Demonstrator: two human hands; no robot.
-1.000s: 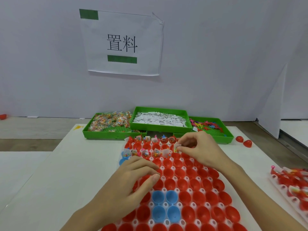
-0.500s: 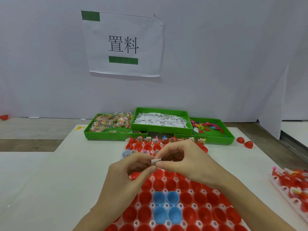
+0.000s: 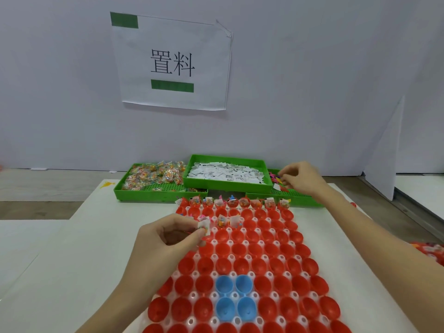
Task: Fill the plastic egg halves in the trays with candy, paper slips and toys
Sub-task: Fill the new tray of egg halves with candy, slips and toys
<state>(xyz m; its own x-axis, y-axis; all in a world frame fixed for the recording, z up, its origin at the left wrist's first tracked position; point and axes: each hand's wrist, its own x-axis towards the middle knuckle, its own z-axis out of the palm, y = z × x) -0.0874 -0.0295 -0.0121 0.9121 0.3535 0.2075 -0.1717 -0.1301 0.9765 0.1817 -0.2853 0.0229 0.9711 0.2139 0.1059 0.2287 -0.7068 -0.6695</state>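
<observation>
A white egg tray [image 3: 193, 295] in front of me holds many red egg halves [image 3: 254, 249] and several blue ones [image 3: 224, 284]. The far row and part of the second row [image 3: 221, 221] have candy, slips and toys in them. My left hand [image 3: 168, 236] is over the tray's left side and pinches a white paper slip [image 3: 204, 227] between thumb and fingers. My right hand [image 3: 300, 179] reaches into the green toy tray [image 3: 295, 199], its fingers curled down among the coloured toys [image 3: 276, 177]. Whether they hold one is hidden.
A green candy tray [image 3: 144, 192] stands at the back left and a green tray of paper slips [image 3: 228, 187] in the middle. Another filled egg tray [image 3: 432, 253] lies at the right edge. A paper sign [image 3: 171, 63] hangs on the wall.
My hands met over the tray and the slip passed to my left hand. My right hand then moved away to the toy tray at the back right.
</observation>
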